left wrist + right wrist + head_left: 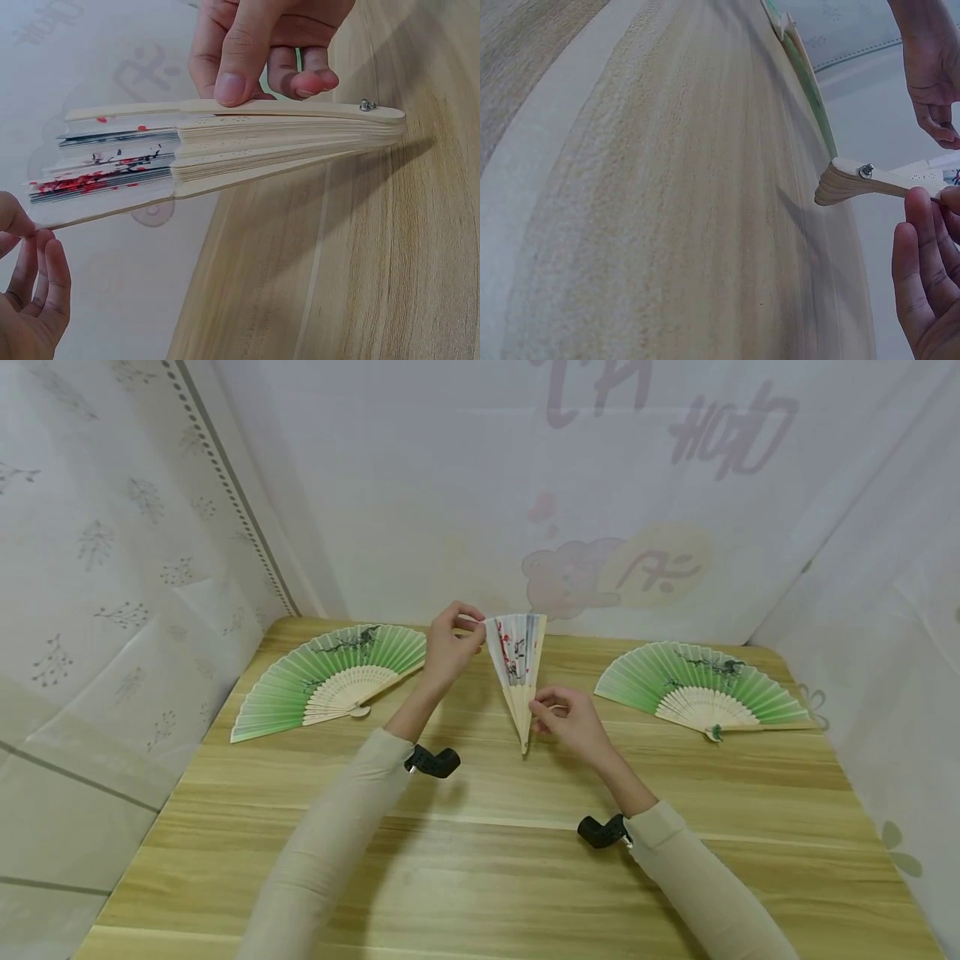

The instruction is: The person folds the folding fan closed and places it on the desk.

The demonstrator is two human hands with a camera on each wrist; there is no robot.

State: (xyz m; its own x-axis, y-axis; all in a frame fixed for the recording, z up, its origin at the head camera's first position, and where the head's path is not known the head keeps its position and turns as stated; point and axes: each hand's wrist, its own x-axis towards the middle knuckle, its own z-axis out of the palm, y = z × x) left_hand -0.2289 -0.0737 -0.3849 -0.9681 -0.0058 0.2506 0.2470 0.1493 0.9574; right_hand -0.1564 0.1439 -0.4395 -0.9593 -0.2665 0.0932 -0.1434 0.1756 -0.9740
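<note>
A white folding fan [516, 652] with red blossoms and dark branches is partly spread between the two hands, its pivot end toward the wearer. My left hand [456, 643] pinches the upper left corner of its leaf between thumb and fingers. On the other side, my right hand [568, 720] pinches the right guard stick at about mid-length. In the left wrist view the fan's pale ribs [270, 139] are bunched close, with a metal rivet [367, 105] at the narrow end. The right wrist view catches the rivet end jutting out past the right fingertips [916, 202].
A spread green folding fan [330, 681] lies at the table's left, and a similar green fan [697, 685] at the right. The wooden table [480, 877] meets a printed white curtain [412, 493] behind. Black wrist cameras sit on both forearms.
</note>
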